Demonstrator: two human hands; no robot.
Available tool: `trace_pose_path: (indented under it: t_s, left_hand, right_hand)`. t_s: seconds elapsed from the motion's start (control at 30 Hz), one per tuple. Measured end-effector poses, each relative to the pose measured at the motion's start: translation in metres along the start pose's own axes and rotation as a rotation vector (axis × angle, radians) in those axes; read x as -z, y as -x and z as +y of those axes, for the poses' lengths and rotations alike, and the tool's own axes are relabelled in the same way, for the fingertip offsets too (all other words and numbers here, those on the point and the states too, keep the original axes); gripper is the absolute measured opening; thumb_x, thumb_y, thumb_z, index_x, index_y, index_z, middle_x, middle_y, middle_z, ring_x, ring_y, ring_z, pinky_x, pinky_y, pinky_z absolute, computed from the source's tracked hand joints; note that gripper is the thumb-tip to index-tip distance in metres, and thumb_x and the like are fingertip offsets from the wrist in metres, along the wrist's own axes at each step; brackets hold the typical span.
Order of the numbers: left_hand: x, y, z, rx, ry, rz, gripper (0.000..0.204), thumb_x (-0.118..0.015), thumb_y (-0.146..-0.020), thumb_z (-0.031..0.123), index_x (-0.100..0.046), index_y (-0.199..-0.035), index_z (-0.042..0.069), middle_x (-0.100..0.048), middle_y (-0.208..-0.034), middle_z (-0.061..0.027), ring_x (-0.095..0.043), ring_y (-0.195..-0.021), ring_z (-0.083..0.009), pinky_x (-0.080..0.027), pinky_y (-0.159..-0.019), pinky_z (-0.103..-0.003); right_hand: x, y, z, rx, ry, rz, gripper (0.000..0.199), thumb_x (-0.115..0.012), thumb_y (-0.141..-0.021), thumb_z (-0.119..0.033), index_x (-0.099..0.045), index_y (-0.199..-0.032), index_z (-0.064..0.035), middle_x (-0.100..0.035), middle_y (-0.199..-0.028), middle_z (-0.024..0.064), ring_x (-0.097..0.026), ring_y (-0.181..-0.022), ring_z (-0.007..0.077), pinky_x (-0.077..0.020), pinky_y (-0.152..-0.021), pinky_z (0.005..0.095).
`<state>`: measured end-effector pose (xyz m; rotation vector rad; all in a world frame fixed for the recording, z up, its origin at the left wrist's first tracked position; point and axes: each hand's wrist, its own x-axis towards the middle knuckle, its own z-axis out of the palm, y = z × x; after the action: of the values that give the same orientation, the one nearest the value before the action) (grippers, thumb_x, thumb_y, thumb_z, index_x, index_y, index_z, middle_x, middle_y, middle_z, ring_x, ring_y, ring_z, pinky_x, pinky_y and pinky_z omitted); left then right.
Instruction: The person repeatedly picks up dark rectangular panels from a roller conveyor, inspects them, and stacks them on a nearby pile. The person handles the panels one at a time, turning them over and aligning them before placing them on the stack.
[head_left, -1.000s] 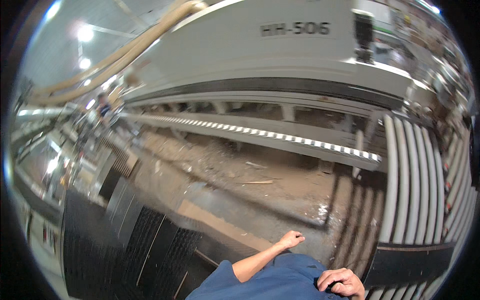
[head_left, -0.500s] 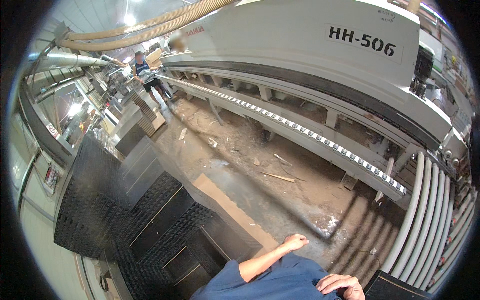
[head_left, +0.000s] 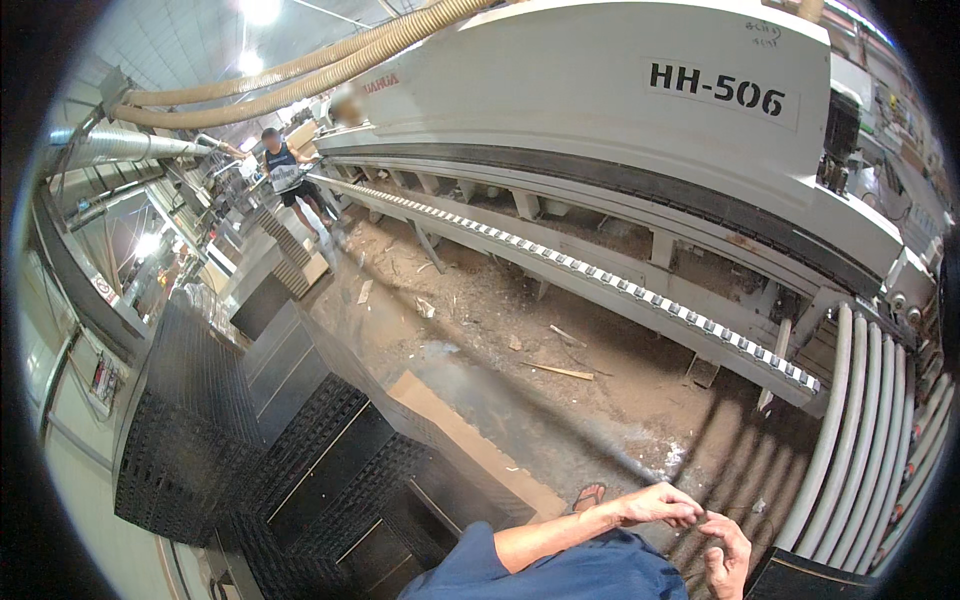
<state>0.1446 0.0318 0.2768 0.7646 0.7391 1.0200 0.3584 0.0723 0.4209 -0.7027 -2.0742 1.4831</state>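
In front of my dark blue shirt (head_left: 545,572), my two hands meet at the lower right. My left hand (head_left: 655,504) reaches across with its fingers curled and tips pressed together; what they hold, if anything, is too small to make out. Close beside those fingertips is my right hand (head_left: 731,548), fingers bent and the thumb apart from them, with nothing visible in it. The nearest large thing on my right is a dark panel (head_left: 815,580) at the lower edge.
Stacked black panels (head_left: 300,440) fill the left, edged by a cardboard sheet (head_left: 450,425). A long machine (head_left: 600,110) with a white-padded rail (head_left: 600,272) runs along the right, beside grey rollers (head_left: 830,440). Wood scraps (head_left: 560,371) litter the floor. A person (head_left: 287,175) stands far off.
My left hand has moved right and my right hand has risen from my shirt, so they now come together. A sandalled foot shows below. The view has shifted slightly.
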Motion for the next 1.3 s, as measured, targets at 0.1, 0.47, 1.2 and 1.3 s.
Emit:
trace_pose_path:
  t_s: [0.1, 0.47, 1.2, 1.3]
  left_hand:
    - [-0.017, -0.006, 0.012, -0.016, 0.052, -0.104, 0.033, -0.065, -0.096, 0.028, -0.07, -0.116, 0.002, -0.069, -0.092, -0.0005, -0.061, -0.082, -0.0082, -0.051, -0.073, -0.025]
    - [-0.02, -0.006, 0.021, -0.005, 0.145, 0.223, 0.026, -0.071, -0.091, 0.019, -0.071, -0.108, -0.001, -0.071, -0.09, -0.0042, -0.064, -0.079, -0.011, -0.052, -0.071, -0.025]
    - [-0.028, -0.012, 0.017, -0.082, 0.09, 0.323, 0.011, -0.072, -0.088, 0.012, -0.069, -0.092, 0.002, -0.067, -0.083, -0.0012, -0.058, -0.074, -0.0084, -0.048, -0.067, -0.024]
    - [-0.025, -0.015, 0.011, -0.078, 0.042, 0.312, 0.011, -0.072, -0.088, 0.012, -0.068, -0.092, 0.002, -0.066, -0.082, -0.0003, -0.057, -0.073, -0.008, -0.047, -0.066, -0.024]
  right_hand:
    - [-0.009, -0.001, 0.005, 0.09, 0.054, 0.047, 0.034, -0.067, -0.092, -0.029, -0.066, -0.113, -0.0021, -0.065, -0.118, 0.0168, -0.061, -0.113, 0.0319, -0.0471, -0.097, 0.0407]
    - [-0.021, -0.018, -0.004, 0.303, 0.48, -0.05, 0.038, -0.077, -0.075, -0.016, -0.065, -0.108, -0.0009, -0.064, -0.115, 0.0195, -0.061, -0.111, 0.0389, -0.0508, -0.093, 0.0442]
    - [-0.028, -0.003, 0.006, 0.267, 0.56, -0.02, 0.04, -0.079, -0.072, -0.013, -0.062, -0.107, -0.0002, -0.065, -0.113, 0.0185, -0.06, -0.114, 0.0379, -0.0515, -0.092, 0.0442]
    - [-0.029, -0.003, 0.002, 0.273, 0.56, -0.007, 0.04, -0.079, -0.072, -0.013, -0.062, -0.107, -0.0002, -0.064, -0.113, 0.0186, -0.06, -0.114, 0.0378, -0.0516, -0.092, 0.044]
